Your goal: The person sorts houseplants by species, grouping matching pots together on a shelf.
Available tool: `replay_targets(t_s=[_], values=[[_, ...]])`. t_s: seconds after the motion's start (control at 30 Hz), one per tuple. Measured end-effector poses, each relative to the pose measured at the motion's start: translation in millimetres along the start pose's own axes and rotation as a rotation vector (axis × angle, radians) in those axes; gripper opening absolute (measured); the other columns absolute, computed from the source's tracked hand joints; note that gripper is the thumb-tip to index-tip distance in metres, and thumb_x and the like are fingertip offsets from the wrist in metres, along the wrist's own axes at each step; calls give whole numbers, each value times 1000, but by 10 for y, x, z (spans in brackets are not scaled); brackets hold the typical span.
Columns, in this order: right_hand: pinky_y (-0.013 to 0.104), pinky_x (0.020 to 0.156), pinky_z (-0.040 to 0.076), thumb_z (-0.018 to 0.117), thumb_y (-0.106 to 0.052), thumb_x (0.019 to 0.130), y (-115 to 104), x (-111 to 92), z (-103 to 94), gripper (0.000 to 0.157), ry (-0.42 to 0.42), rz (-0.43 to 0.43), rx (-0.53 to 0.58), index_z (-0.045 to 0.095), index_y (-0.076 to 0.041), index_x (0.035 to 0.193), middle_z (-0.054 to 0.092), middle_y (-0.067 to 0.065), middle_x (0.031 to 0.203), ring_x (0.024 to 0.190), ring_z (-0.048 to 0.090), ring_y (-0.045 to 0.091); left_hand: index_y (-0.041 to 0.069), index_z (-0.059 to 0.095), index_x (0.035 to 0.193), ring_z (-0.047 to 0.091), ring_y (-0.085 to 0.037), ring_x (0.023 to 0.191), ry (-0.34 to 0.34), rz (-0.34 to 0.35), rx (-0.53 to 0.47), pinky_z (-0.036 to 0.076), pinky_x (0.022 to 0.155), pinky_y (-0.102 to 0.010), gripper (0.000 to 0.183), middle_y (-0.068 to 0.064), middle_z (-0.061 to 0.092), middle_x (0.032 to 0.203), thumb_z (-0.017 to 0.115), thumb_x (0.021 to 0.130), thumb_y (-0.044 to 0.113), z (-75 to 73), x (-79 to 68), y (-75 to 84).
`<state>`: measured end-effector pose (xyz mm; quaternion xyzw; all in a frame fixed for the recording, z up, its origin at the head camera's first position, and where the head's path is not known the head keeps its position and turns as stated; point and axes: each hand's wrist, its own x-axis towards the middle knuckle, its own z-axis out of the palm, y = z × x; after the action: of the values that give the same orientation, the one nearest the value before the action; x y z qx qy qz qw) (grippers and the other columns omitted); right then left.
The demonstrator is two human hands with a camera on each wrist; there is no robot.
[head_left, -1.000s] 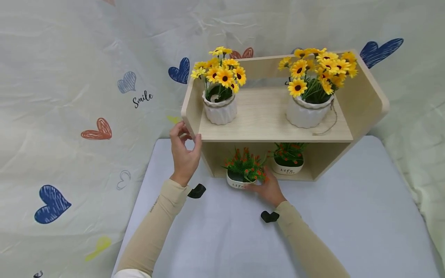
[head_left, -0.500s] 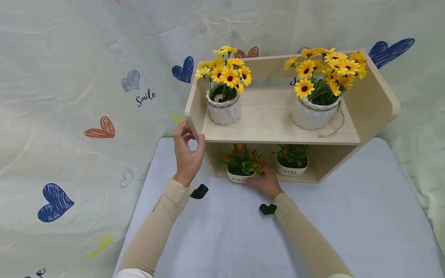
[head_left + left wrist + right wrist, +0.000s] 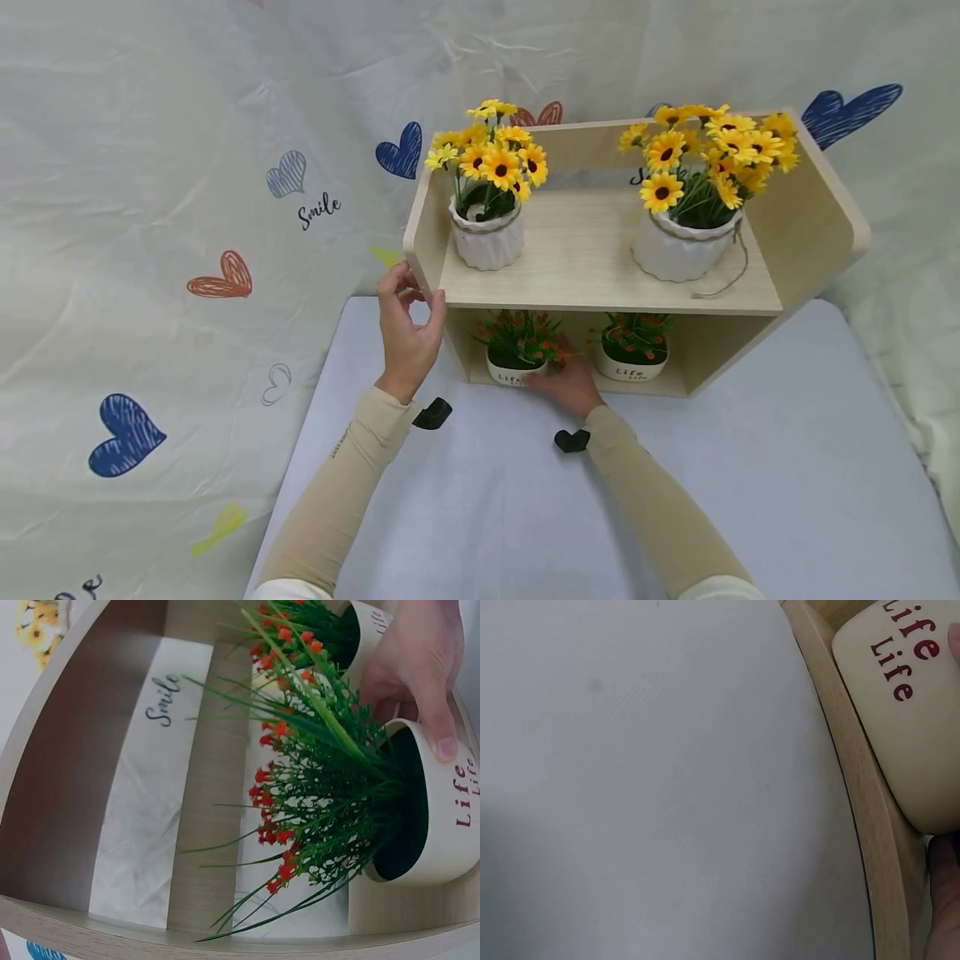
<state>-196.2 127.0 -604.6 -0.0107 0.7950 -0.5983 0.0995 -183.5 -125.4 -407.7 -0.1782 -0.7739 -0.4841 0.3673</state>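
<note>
A two-tier wooden shelf (image 3: 577,287) stands on the table. My left hand (image 3: 408,342) pinches the front edge of its left side panel, thumb on the inner side and fingers outside. In the lower tier, at the left, sits a cream oval flowerpot (image 3: 450,817) lettered "Life", with green leaves and small red flowers. My right hand (image 3: 570,383) grips this pot at its right side, the thumb over its front rim in the left wrist view. Seen from the right wrist, the pot (image 3: 907,727) sits just inside the shelf's front lip (image 3: 855,772).
A matching red-flowered pot (image 3: 632,367) stands to the right in the lower tier. Two white pots of yellow flowers, a left one (image 3: 487,237) and a right one (image 3: 678,250) with loose twine, stand on the upper tier. A heart-printed cloth (image 3: 187,167) hangs behind.
My right hand has pushed the left red-flowered pot back and slightly left, deeper into the lower tier. My left hand keeps its hold on the panel. The head view has shifted slightly.
</note>
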Motion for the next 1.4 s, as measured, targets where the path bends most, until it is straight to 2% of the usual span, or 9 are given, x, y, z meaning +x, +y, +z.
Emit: replay_targets(t_s=[0.37, 0.53, 0.7, 0.83, 0.97, 1.07, 1.17, 1.3, 1.4], values=[[50, 117, 46, 88, -49, 78, -111, 132, 27, 104, -25, 24, -110, 32, -21, 160, 49, 15, 158, 143, 52, 37, 3, 35, 140, 52, -30, 102, -18, -11, 20, 51, 86, -26, 54, -25, 50, 121, 66, 96, 0, 17, 17, 10], [50, 114, 47, 87, -51, 78, -110, 177, 18, 105, -20, 36, -130, 30, -20, 160, 53, 19, 153, 136, 55, 36, 4, 35, 140, 53, -31, 103, -26, -14, 11, 51, 86, -27, 54, -25, 51, 121, 66, 96, 0, 64, 28, -1], [50, 122, 38, 89, -52, 76, -19, 97, 17, 109, -4, 81, -36, 27, -22, 161, 44, 15, 161, 148, 46, 33, 3, 36, 140, 53, -31, 102, -37, -17, -4, 51, 85, -28, 53, -25, 52, 120, 65, 96, 0, 103, 35, -20], [49, 125, 36, 89, -46, 78, 83, -26, 44, 98, 57, 103, 63, 35, -19, 156, 43, 9, 163, 153, 41, 31, 3, 36, 140, 52, -29, 103, -32, -22, -14, 50, 85, -28, 52, -25, 51, 119, 64, 96, 0, 105, 66, -43], [41, 117, 46, 86, -39, 84, 152, -178, 53, 77, 125, 87, 111, 47, -15, 145, 56, 9, 146, 139, 55, 26, 2, 36, 140, 51, -28, 104, -21, -36, -24, 49, 86, -27, 52, -26, 51, 119, 64, 96, 0, 96, 85, -49], [28, 103, 55, 82, -32, 89, 208, -304, 28, 55, 158, 59, 144, 58, -11, 134, 66, 11, 129, 118, 65, 18, 3, 35, 141, 51, -28, 104, -19, -50, -25, 49, 86, -26, 53, -26, 51, 119, 63, 96, -1, 101, 79, -48], [19, 86, 57, 78, -30, 93, 291, -429, 10, 34, 191, 47, 120, 68, -11, 119, 73, 10, 115, 97, 70, 6, 4, 35, 141, 51, -27, 104, -24, -56, -29, 49, 85, -26, 53, -26, 52, 117, 63, 96, -1, 105, 73, -52], [18, 79, 56, 74, -30, 95, 389, -580, -31, 23, 218, 53, 103, 72, -13, 110, 76, 8, 105, 84, 70, 2, 5, 35, 142, 51, -28, 103, -29, -53, -40, 48, 84, -27, 54, -27, 52, 114, 63, 96, -3, 132, 82, -57], [19, 78, 57, 74, -28, 96, 425, -650, -81, 22, 232, 57, 114, 73, -11, 109, 76, 8, 103, 83, 71, 3, 5, 34, 142, 51, -28, 103, -37, -49, -37, 48, 84, -28, 54, -27, 52, 114, 62, 96, -2, 143, 95, -58]])
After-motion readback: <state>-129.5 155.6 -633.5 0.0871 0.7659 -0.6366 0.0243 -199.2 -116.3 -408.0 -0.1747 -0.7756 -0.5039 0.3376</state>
